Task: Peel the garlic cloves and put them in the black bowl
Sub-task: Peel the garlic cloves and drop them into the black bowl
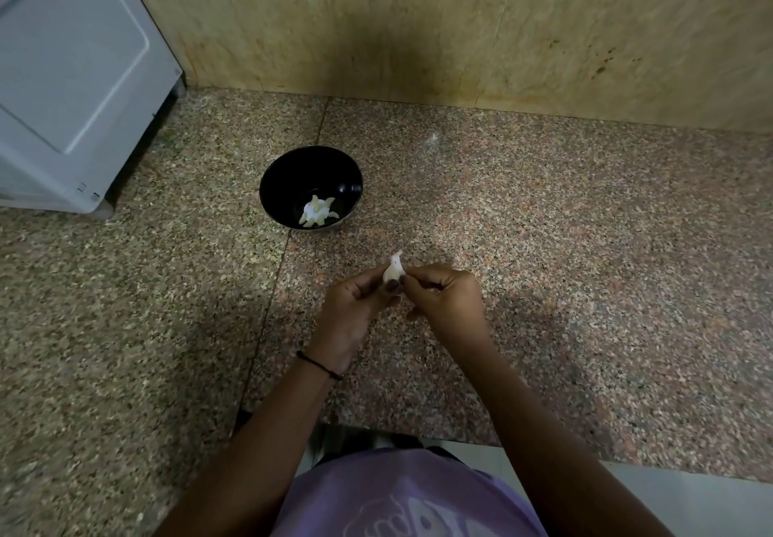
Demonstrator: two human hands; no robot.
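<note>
Head view, near to far: purple shirt (401,494) at the bottom edge, both forearms reaching out over the speckled granite worktop (543,222), thin black band (320,365) on the left wrist. Left hand (355,306) pinches the garlic clove (393,270) from below, thumb pressed on its lower end, likely to steady it. Right hand (443,298) has fingers curled, fingertips nipping the clove's right flank, probably to pull skin off. Clove is held above the worktop between the two hands, not resting on it. Its long axis runs near-to-far, pointed tip away from the person, roughly toward the bowl side. Whether skin is still on it, can't tell. Black bowl (309,168) sits beyond and slightly left, an easy reach for dropping; a few peeled cloves (318,212) lie in its bottom. Farther left, a grey appliance (75,76); behind, the beige stone wall (418,13).
</note>
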